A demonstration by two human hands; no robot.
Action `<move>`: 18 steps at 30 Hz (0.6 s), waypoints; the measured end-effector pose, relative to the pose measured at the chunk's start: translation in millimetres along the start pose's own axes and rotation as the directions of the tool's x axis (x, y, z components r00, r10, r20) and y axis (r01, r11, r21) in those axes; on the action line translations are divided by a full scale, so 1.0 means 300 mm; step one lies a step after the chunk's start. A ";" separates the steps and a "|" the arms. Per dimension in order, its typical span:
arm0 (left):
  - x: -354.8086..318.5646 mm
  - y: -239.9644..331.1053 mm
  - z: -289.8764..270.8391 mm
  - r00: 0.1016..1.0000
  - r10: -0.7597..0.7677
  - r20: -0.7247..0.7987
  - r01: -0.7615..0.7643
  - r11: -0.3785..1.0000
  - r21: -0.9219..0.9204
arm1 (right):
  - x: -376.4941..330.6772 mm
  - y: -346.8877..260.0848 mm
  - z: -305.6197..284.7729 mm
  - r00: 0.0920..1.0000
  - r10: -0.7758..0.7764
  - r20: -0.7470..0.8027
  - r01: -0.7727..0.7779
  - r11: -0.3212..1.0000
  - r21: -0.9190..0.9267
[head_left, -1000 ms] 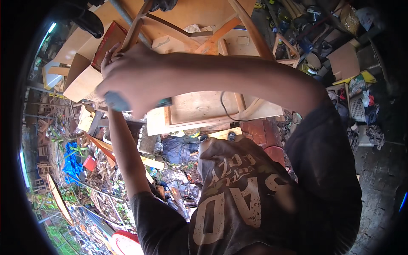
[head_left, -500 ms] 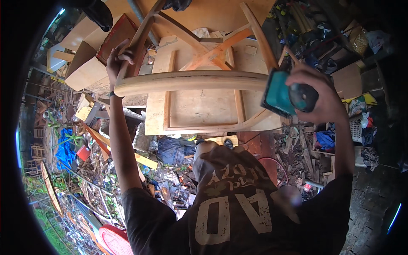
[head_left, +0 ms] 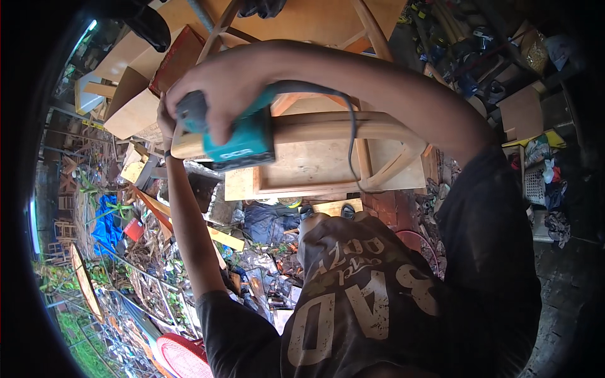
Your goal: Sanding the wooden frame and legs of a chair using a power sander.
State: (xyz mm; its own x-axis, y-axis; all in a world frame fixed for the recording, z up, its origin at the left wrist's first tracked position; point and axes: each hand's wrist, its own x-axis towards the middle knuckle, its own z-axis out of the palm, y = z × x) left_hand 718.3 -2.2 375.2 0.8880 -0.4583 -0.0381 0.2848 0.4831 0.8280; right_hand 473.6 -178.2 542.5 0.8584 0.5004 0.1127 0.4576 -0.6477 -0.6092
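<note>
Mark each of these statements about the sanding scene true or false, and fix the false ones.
1. The right hand grips a teal power sander. True.
2. The sander rests on the floor. False: it sits on the curved wooden rail of a chair frame.
3. The left hand is at the rail's left end. True.
4. The sander is cordless. False: a dark cord hangs across the rail.
5. The person wears a dark printed shirt. True.
</note>
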 end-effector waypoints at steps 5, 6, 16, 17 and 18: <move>-0.014 0.009 -0.074 0.878 0.087 0.470 -0.211 0.953 0.219 | -0.383 0.029 -0.031 0.996 0.055 -0.070 -0.063 0.991 -0.118; -0.004 0.006 -0.077 0.861 0.065 0.505 -0.202 0.954 0.222 | -0.477 0.029 -0.037 0.993 0.098 -0.058 -0.105 0.987 -0.124; 0.032 -0.018 -0.059 0.866 0.125 0.484 -0.255 0.943 0.213 | -1.025 0.034 -0.067 0.955 0.228 -0.190 -0.242 0.969 -0.055; 0.033 -0.018 -0.057 0.866 0.120 0.485 -0.253 0.943 0.218 | -0.997 0.039 -0.071 0.963 0.200 -0.180 -0.205 0.979 -0.008; 0.034 -0.014 -0.054 0.857 0.128 0.498 -0.276 0.932 0.236 | -0.951 0.042 -0.075 0.970 0.169 -0.174 -0.164 0.986 0.039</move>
State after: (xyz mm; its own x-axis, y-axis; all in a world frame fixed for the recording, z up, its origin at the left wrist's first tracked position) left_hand 732.0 3.4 362.3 0.6180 -0.7028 0.3523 -0.0655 0.4005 0.9140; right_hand 239.6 -342.1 520.2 0.9504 0.2760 0.1435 0.3009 -0.6981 -0.6497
